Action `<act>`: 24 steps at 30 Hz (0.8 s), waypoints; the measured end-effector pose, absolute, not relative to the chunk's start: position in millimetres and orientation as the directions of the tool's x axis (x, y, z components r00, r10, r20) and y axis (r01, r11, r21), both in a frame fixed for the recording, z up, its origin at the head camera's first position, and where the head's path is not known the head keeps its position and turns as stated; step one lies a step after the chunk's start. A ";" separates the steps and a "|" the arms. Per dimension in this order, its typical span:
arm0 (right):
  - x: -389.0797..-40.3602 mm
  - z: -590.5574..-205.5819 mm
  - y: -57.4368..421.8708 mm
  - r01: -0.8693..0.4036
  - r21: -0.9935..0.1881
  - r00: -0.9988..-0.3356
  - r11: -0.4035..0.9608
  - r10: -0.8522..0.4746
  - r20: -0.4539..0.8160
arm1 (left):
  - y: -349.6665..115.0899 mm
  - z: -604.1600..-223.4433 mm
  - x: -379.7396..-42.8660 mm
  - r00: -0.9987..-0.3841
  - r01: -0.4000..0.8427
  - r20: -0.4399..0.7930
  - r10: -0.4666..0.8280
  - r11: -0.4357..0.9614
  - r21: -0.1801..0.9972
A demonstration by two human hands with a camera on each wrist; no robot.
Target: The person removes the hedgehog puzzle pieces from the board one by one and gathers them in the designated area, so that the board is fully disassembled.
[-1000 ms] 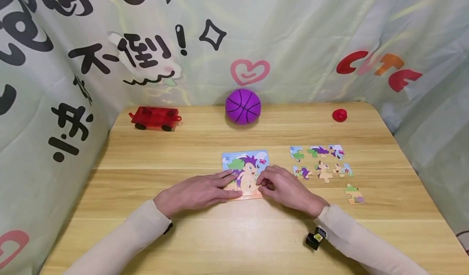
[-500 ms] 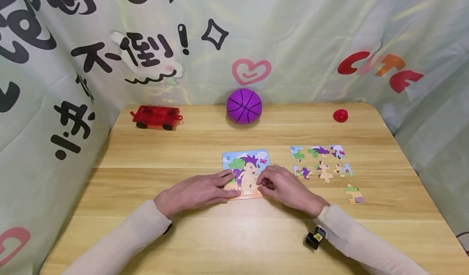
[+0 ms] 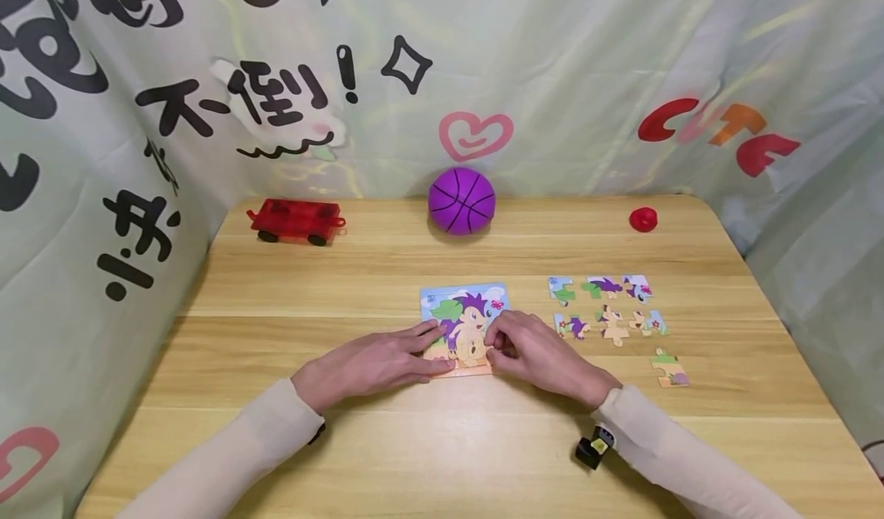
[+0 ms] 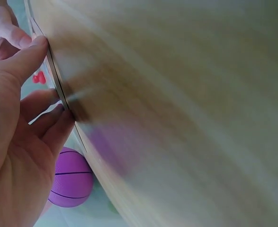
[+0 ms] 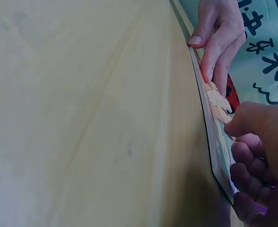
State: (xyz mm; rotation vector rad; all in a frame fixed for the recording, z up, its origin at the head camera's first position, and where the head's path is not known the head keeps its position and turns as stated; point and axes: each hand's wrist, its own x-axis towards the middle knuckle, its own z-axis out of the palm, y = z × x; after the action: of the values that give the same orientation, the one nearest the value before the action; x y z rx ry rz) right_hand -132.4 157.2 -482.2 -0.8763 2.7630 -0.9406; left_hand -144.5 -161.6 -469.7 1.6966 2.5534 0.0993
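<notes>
A puzzle board [image 3: 464, 292] with a purple-haired hedgehog picture lies in the middle of the wooden table. My left hand [image 3: 373, 361] rests on its left side, fingers extended, thumb on the lower edge. On the right, my right hand [image 3: 545, 354] pinches a pale puzzle piece [image 5: 219, 105] between thumb and forefinger, over the lower part of the board. The right wrist view shows this piece tilted against the board, with the other fingers curled. Loose puzzle pieces [image 3: 612, 325] lie in rows to the right, one lower piece [image 3: 668, 368] apart.
Along the back of the table [image 3: 387, 258] stand a red toy wagon [image 3: 295, 221], a purple ball [image 3: 462, 201] and a small red object [image 3: 643, 219]. A printed curtain [image 3: 552, 58] hangs around the back and sides.
Both hands keep nearly the same place on the board. The pale piece by the right fingertips shows more distinctly now. The head view has shifted slightly.
</notes>
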 end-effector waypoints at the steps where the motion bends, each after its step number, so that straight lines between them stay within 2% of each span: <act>1: -132.6 -481.8 157.7 -0.492 -0.587 -0.829 0.643 -0.552 0.090 | -161.6 -469.7 -144.6 -0.388 0.916 -0.026 0.921 0.388 0.100; 12: -132.5 -472.7 180.4 -0.464 -0.650 -0.830 0.602 -0.552 0.081 | -161.8 -471.9 -145.1 -0.390 0.913 -0.018 0.920 0.390 0.121; 24: -125.2 -465.0 245.7 -0.528 -0.606 -0.822 0.595 -0.539 0.186 | -161.8 -471.0 -145.4 -0.378 0.921 -0.011 0.926 0.378 0.098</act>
State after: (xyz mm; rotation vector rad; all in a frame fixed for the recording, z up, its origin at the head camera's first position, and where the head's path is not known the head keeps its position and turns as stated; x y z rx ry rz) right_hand -125.2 245.7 -465.0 -0.9331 2.7908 -1.0521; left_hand -145.4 -161.8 -471.0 1.7142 2.5541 0.1159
